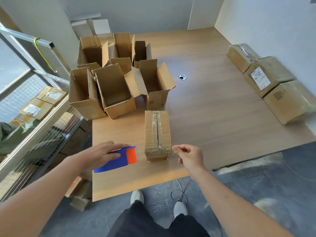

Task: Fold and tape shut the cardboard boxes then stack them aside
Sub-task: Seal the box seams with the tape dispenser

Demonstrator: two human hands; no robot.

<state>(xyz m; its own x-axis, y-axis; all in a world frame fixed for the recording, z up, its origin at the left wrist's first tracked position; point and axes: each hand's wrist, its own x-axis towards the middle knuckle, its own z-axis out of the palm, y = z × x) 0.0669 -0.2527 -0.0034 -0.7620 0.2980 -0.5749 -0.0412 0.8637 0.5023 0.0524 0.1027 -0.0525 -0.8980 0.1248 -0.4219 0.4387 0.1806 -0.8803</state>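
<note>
Matt cardboard box (157, 134), glossy tape

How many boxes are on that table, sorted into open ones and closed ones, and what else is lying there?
Open cardboard boxes at the far left: 6, as far as the crowded cluster lets me tell
Taped-shut box in front of the person: 1
Wrapped closed boxes along the right edge: 3
Tape dispenser, blue and orange, under the left hand: 1
Total: 11
</note>
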